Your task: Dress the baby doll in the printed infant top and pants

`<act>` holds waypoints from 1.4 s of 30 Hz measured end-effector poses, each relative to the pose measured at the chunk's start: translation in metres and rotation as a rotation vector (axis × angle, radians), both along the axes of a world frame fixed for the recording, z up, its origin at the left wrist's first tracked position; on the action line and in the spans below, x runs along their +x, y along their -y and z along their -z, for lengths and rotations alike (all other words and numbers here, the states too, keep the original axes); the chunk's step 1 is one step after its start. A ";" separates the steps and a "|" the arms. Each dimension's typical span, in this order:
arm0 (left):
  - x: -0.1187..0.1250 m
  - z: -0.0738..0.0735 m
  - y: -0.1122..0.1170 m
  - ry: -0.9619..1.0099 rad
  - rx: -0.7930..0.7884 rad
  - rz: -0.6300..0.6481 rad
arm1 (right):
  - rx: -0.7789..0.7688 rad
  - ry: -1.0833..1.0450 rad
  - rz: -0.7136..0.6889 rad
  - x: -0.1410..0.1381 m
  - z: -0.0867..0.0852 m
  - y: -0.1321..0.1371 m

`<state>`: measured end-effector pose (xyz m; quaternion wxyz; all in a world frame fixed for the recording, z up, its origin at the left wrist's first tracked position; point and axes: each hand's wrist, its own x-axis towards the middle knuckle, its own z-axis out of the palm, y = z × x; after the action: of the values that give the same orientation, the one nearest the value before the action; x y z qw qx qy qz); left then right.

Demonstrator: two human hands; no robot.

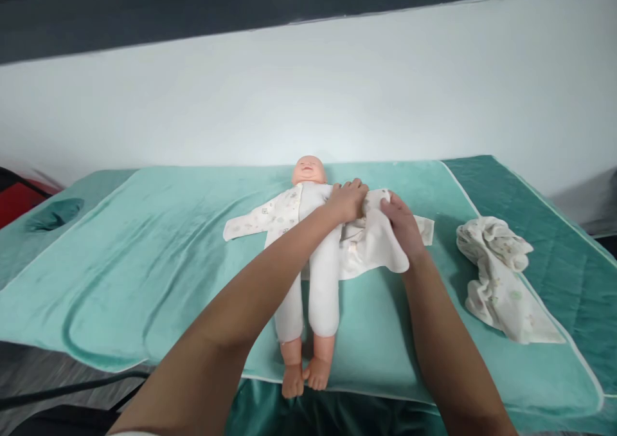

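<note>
A baby doll [308,171] with a white cloth body lies on its back, bare feet toward me. A white printed baby shirt [284,211] hangs open on it, one sleeve on the arm at the left and the rest spread at the right. My left hand [348,201] is closed over the doll's arm at the right, beside the shirt cloth; its fingertips are hidden. My right hand [403,222] pinches a bunched part of the shirt between thumb and fingers. A loose flap hangs below it, and a cuff shows beyond my wrist.
Another crumpled white printed garment [501,281] lies at the right. The doll rests on a light green cover [144,249] over a darker quilted bed [554,256], which has a hole at its left end. A white wall [308,89] stands behind.
</note>
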<state>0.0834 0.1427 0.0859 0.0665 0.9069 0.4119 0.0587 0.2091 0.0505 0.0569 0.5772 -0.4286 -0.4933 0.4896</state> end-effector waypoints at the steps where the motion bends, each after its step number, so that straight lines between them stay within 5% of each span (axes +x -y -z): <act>1: -0.006 -0.004 -0.003 0.112 -0.084 0.058 | -0.010 -0.034 -0.059 -0.005 -0.001 0.001; 5: -0.041 -0.018 -0.016 0.430 -0.165 0.230 | 0.016 -0.042 -0.371 -0.012 -0.002 0.007; 9: -0.083 -0.017 -0.026 0.587 -0.028 0.111 | 0.078 0.097 -0.492 -0.015 -0.005 0.012; 13: -0.111 -0.005 -0.019 0.702 0.029 -0.194 | 0.211 0.208 -0.415 -0.022 -0.005 0.009; 20: -0.143 0.023 0.040 0.949 0.130 -0.361 | 0.360 0.400 -0.337 -0.043 0.003 0.016; 24: -0.165 0.052 0.080 1.035 0.042 -0.554 | 0.423 0.491 -0.132 -0.059 0.013 0.024; 27: -0.175 0.067 0.108 1.039 -0.097 -0.652 | 0.457 0.601 -0.119 -0.066 0.017 0.024; 35: -0.189 0.071 0.161 1.033 -0.255 -0.601 | 0.475 0.604 -0.239 -0.062 0.020 0.032; 39: -0.198 0.077 0.160 1.155 -0.360 -0.592 | 0.354 0.547 -0.148 -0.056 0.033 0.051; 42: -0.209 0.086 0.144 1.150 -0.196 -0.697 | 0.334 0.570 -0.010 -0.050 0.047 0.069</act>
<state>-0.1255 -0.0010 -0.0005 0.3340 0.5356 0.5825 0.5121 0.1591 -0.0188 0.0102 0.4760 -0.4454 -0.7105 0.2650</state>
